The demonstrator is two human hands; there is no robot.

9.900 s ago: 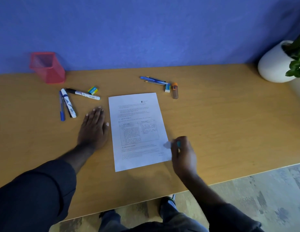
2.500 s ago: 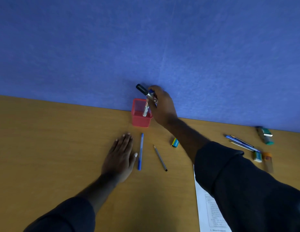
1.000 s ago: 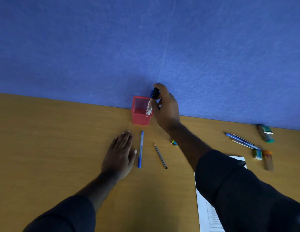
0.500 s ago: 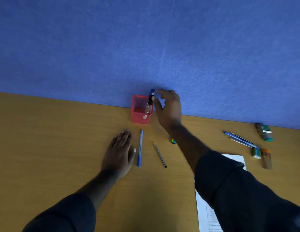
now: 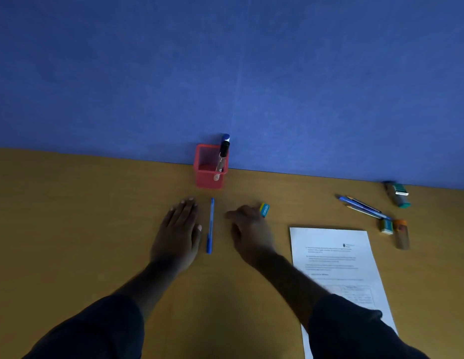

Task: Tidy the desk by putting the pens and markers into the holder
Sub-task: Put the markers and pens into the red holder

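The red mesh holder [image 5: 200, 161] stands against the blue wall, with a black-capped marker [image 5: 223, 154] and a blue-capped marker [image 5: 225, 137] upright in its right corner. A blue pen [image 5: 209, 226] lies on the desk between my hands. My left hand [image 5: 178, 234] rests flat, palm down, just left of that pen. My right hand [image 5: 249, 229] is low over the desk to the pen's right, blurred, fingers pointing left. It covers the spot where the thin dark pen lay, and that pen is hidden. Blue pens and pencils [image 5: 363, 207] lie far right.
A yellow-and-blue eraser [image 5: 264, 209] sits by my right knuckles. A printed sheet [image 5: 334, 268] lies to the right. Beyond it are a small eraser [image 5: 386, 226], an orange-capped tube [image 5: 401, 233] and a green-teal item [image 5: 398, 194] near the wall.
My right hand let go of the markers, which now stand in the holder, and came back down onto the desk over the thin dark pen. My left hand stayed flat.
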